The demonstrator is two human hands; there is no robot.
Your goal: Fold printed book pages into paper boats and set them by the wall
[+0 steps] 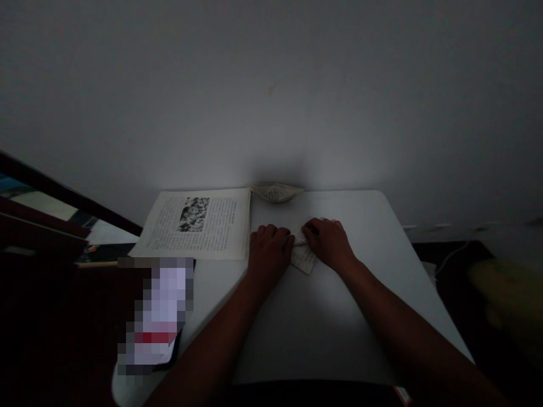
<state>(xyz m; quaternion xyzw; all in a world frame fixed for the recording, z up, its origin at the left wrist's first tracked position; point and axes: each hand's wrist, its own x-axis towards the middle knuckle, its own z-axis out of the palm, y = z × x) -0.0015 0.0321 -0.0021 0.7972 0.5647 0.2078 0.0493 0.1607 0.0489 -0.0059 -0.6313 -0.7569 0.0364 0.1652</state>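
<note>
On the white table (pixel 275 339), a small folded piece of printed paper (pixel 305 261) lies between my two hands. My left hand (pixel 270 249) is closed at its left side, fingers curled and thumb against the paper. From the right, my right hand (pixel 328 240) pinches the paper's upper part between thumb and fingers. Both hands hide much of the paper, so its full shape does not show. Beyond them, a folded paper boat (pixel 278 193) with print on it stands at the table's back edge by the wall.
A stack of printed pages (pixel 216 226) with a dark picture lies at the back left. Nearer, a phone (pixel 163 311) with a blurred-out screen rests on the left edge. A pale wall (pixel 271 102) rises behind the table. Dark wooden bars (pixel 85 198) stand at the left.
</note>
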